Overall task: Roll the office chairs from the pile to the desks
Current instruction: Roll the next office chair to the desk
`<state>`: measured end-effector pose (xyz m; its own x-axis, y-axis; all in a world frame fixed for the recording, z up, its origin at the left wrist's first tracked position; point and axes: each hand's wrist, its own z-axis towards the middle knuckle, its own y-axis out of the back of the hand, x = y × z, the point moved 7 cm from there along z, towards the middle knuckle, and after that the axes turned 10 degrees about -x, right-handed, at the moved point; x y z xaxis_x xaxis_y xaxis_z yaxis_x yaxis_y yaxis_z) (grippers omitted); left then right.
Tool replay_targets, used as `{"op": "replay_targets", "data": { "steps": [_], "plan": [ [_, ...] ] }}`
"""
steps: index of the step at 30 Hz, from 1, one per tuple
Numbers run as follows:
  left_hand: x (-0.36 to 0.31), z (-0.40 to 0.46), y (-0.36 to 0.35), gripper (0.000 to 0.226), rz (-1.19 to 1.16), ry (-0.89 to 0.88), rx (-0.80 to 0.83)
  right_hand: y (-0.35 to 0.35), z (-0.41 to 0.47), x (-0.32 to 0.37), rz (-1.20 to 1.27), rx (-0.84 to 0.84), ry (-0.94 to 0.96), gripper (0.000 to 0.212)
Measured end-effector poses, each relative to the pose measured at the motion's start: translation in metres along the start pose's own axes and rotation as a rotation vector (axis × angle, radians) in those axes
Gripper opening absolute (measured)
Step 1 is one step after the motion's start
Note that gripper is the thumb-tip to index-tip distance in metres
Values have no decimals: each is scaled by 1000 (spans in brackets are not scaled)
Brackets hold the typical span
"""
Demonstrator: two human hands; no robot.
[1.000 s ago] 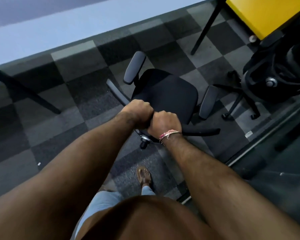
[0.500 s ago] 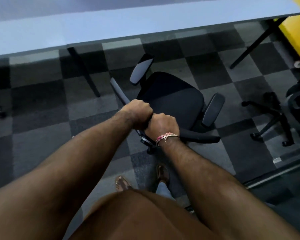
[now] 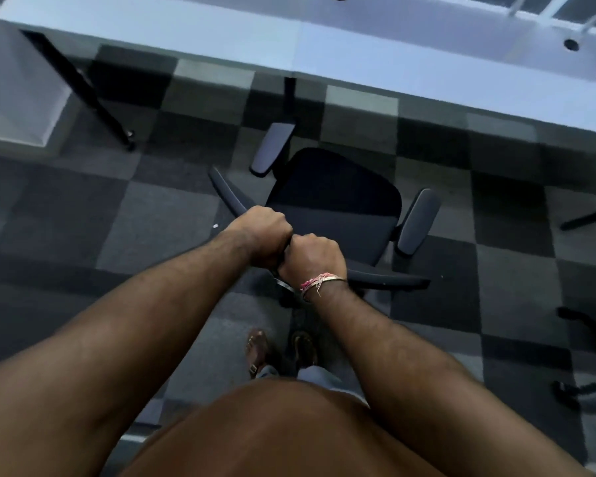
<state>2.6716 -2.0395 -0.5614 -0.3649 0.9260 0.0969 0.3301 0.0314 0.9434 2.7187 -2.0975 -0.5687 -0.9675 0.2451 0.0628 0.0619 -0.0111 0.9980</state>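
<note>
Office chair [image 3: 338, 204] sits on the checkered carpet [image 3: 145, 218], its seat facing the long white counter [image 3: 324, 53] and close to that counter's front edge. Both hands are clenched side by side on the top of the backrest: the left hand [image 3: 264, 232] and the right hand [image 3: 312, 258], knuckles nearly touching, arms stretched out. Compared with a second ago, the counter edge now fills the top of the view and lies much nearer the armrests [image 3: 272, 148], while the yellow panel and the other chairs on the right have mostly slipped out of frame; only a few dark chair legs [image 3: 585, 218] show at the right edge. The chair has been rolled forward and squared up. By my judgement this delivery is nearly done; a short push should tuck the seat under
</note>
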Motion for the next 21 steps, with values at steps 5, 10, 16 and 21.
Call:
{"op": "replay_targets", "data": {
  "steps": [5,10,16,21],
  "plan": [
    [21,-37,-15,18,-53,176,5,-3,4,39,-22,10,182,27],
    [28,-64,-27,17,-99,332,-7,-3,6,58,-15,14,370,26],
    [30,-75,-33,22,-133,461,14,-4,15,66,-14,17,579,29],
    [30,-69,-31,23,-145,480,11,-6,32,61,-23,33,691,28]
  ]
}}
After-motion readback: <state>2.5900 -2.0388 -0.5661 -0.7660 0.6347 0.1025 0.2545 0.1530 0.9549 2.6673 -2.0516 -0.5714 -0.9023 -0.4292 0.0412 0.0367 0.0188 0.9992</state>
